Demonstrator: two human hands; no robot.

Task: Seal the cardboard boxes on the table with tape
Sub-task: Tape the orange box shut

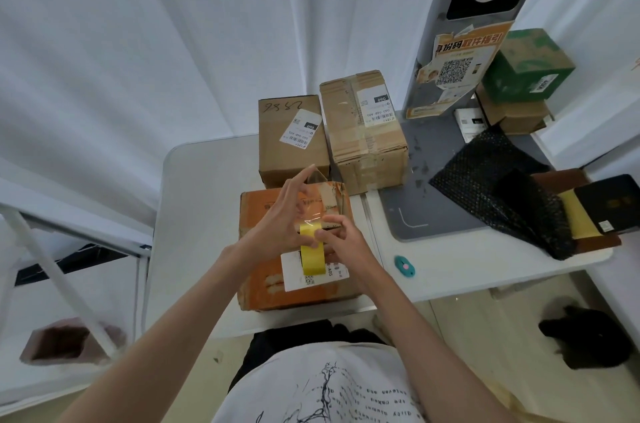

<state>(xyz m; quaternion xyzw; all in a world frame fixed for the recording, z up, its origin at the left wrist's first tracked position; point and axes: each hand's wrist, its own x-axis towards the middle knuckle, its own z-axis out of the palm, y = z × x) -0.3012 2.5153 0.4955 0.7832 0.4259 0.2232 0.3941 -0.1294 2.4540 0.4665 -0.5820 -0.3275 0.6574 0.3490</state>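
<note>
Both hands, left hand (282, 214) and right hand (341, 237), pinch yellow tape roll (312, 258); box (291, 135) reads "9852"

Non-task clutter: teal oval gadget (404, 265) on the white table (194, 214), at 3 o'clock from centre. Grey mat (408, 200) at 2 o'clock, black mesh bag (485, 180) lying partly on it. Dark notebook (613, 204) on a yellow pad (581, 218) at far 3 o'clock. Grey kiosk post (485, 6) at 1 o'clock with an orange QR poster (453, 72) (corners peeling). White curtain (156, 41) from 9 to 12. Black lump (585, 336) on the floor at 4 o'clock, can't identify.
</note>
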